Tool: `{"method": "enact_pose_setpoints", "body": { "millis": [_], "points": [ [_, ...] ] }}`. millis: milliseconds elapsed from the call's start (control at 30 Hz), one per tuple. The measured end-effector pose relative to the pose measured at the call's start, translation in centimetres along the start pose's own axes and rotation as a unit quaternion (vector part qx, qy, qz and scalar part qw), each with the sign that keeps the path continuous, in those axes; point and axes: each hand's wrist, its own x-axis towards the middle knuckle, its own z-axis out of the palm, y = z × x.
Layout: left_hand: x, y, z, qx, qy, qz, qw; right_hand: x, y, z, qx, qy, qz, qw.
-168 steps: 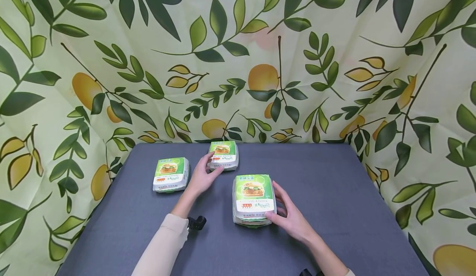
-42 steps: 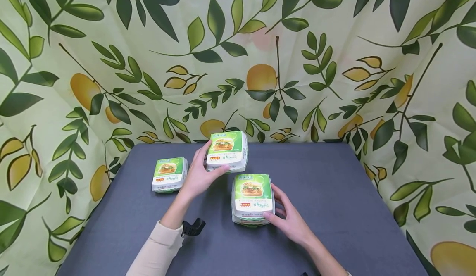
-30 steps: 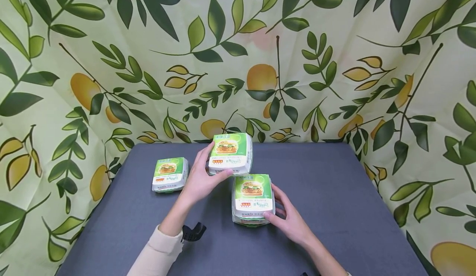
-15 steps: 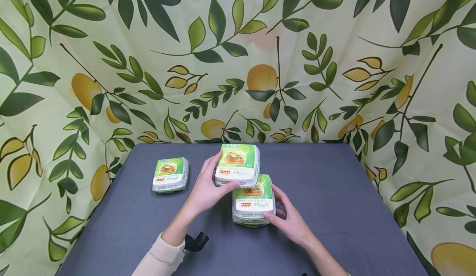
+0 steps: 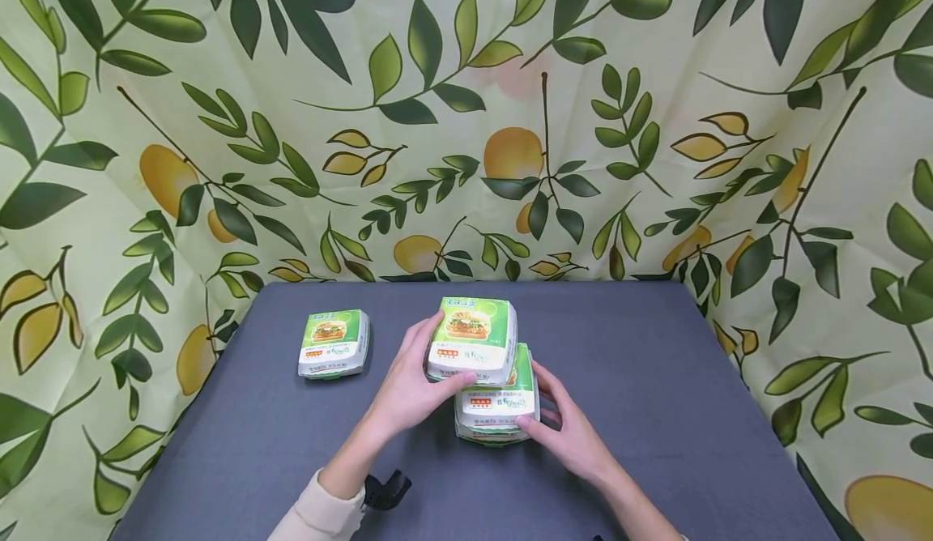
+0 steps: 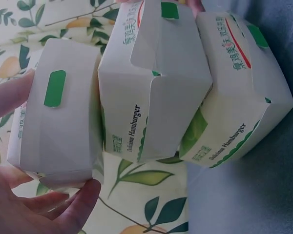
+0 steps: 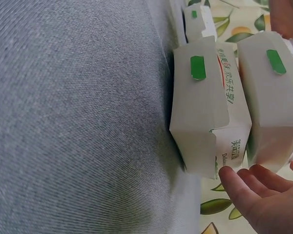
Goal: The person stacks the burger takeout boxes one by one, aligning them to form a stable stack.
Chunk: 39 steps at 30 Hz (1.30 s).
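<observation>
Left of the two-box stack, well apart from it, a lone box sits flat, its green-and-white lid printed with a burger. Next, the left hand pinches a matching held box between thumb and fingers, over the stack's back left part; whether they touch I cannot tell. At the stack's right side, the right hand grips its near corner, fingers partly hidden. All are folded card with tapering sides; blue-grey woven cloth lies beneath the stack.
</observation>
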Motion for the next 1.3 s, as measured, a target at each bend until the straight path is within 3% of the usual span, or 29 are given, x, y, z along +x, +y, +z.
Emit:
{"method": "enact_pose_setpoints", "body": {
  "millis": [600,933,1300],
  "points": [
    [-0.9,0.5,0.5,0.02,0.006,0.009,0.9997,0.5,-2.5,-1.5,-0.04,0.036,-0.05,0.997],
    [-1.0,0.9,1.1,0.024,0.008,0.015,0.9996,1.3,-3.8,-1.6,-0.012,0.016,-0.09,0.996],
    [-1.4,1.1,1.7,-0.01,-0.005,0.024,0.9997,1.7,-4.1,-1.4,-0.007,0.001,-0.108,0.994]
  ]
}}
